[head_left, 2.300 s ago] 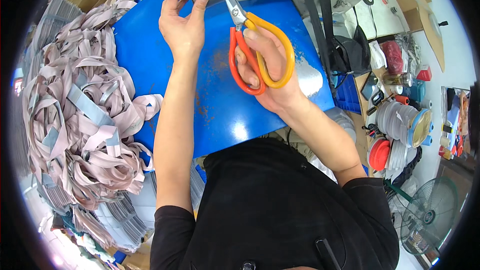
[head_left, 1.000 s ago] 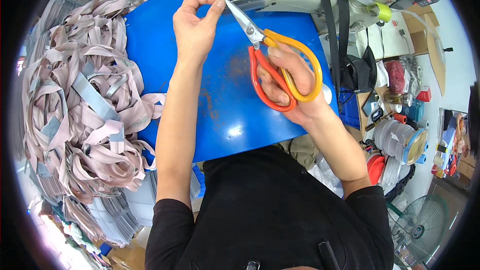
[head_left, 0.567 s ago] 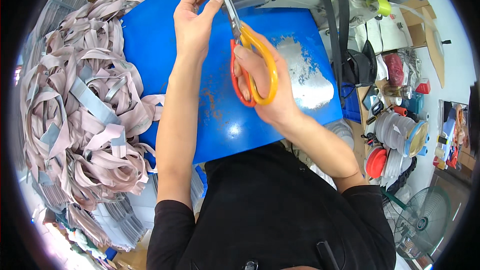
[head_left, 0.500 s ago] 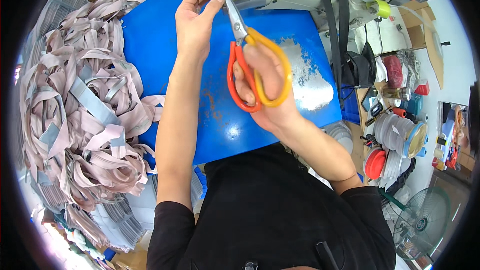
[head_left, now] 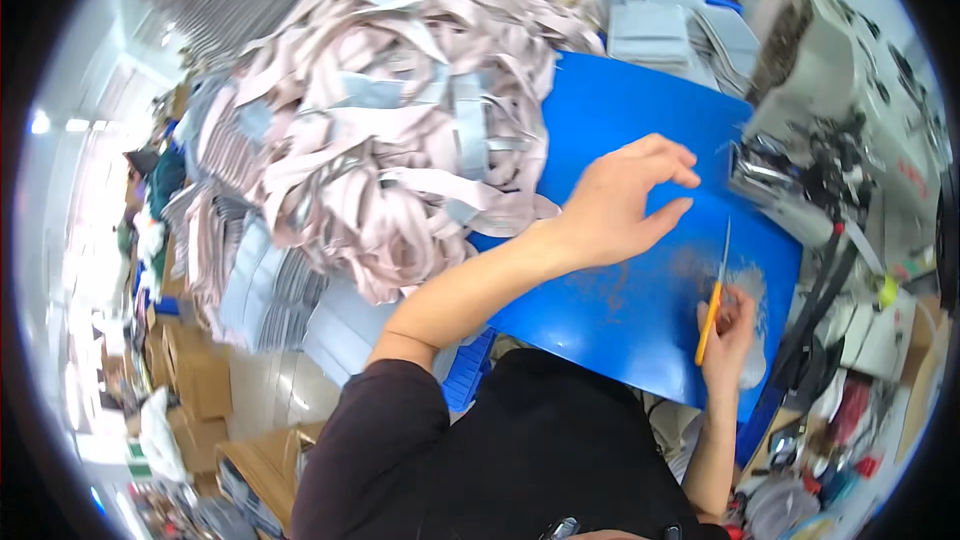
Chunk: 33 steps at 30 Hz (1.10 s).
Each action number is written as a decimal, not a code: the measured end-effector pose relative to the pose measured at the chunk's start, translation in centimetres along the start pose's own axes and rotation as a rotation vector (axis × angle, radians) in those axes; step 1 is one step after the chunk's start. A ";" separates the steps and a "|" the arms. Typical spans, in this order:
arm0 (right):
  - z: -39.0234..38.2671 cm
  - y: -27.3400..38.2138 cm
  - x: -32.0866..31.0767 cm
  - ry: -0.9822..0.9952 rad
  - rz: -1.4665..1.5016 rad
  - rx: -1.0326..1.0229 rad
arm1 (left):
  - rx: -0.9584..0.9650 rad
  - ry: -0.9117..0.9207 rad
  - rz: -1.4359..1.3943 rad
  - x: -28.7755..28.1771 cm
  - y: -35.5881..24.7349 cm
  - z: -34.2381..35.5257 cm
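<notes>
A: State the condition of the left hand.
B: The left hand (head_left: 618, 202) is open. Fingers are extended and slightly bent, with the thumb spread apart. It holds nothing visible. It is positioned over the blue tabletop (head_left: 660, 105); contact with the surface cannot be determined.

A: State the condition of the right hand.
B: The right hand (head_left: 735, 335) is closed around 1 pair of scissors (head_left: 716, 296), gripping the handle end.

A: Specify the location and orientation of the scissors.
B: Above the right part of the tabletop, near a worn grey patch (head_left: 752, 368). The tool is seen nearly edge-on, with the tip directed away from the person. 1 yellow handle shows clearly; the blade setting cannot be determined.

A: List adjacent items.
B: A machine (head_left: 832, 65) stands at the far right. Its metal working end (head_left: 760, 176) is near the left fingertips, with a visible gap between. To the left of the tabletop lies a large tangled pile of pale pink and grey strips (head_left: 340, 155). Stacked grey pieces (head_left: 648, 38) are located at the far edge.
</notes>
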State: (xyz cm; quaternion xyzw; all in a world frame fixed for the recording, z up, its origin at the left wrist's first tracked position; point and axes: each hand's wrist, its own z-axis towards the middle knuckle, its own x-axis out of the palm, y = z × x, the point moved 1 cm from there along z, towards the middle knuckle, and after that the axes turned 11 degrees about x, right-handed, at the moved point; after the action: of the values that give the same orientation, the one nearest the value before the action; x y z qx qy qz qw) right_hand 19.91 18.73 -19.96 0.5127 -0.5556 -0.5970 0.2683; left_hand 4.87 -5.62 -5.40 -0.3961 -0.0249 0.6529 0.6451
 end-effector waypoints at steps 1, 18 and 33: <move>-0.5 1.8 -0.3 -0.018 -0.186 -0.021 | 0.036 0.042 0.165 -3.6 -1.8 -0.4; -1.7 1.5 -3.2 -0.076 -0.346 -0.310 | -0.480 -0.221 0.830 -40.7 2.7 2.2; -1.5 2.8 -1.9 -0.136 -0.187 -0.436 | -0.137 -0.625 -0.113 -45.6 -10.2 17.6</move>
State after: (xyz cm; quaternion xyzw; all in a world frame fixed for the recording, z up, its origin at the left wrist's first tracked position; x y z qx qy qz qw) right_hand 21.19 19.21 -16.50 0.4503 -0.3805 -0.7583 0.2782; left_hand -3.03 -34.80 34.28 -0.2171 -0.2876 0.7029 0.6133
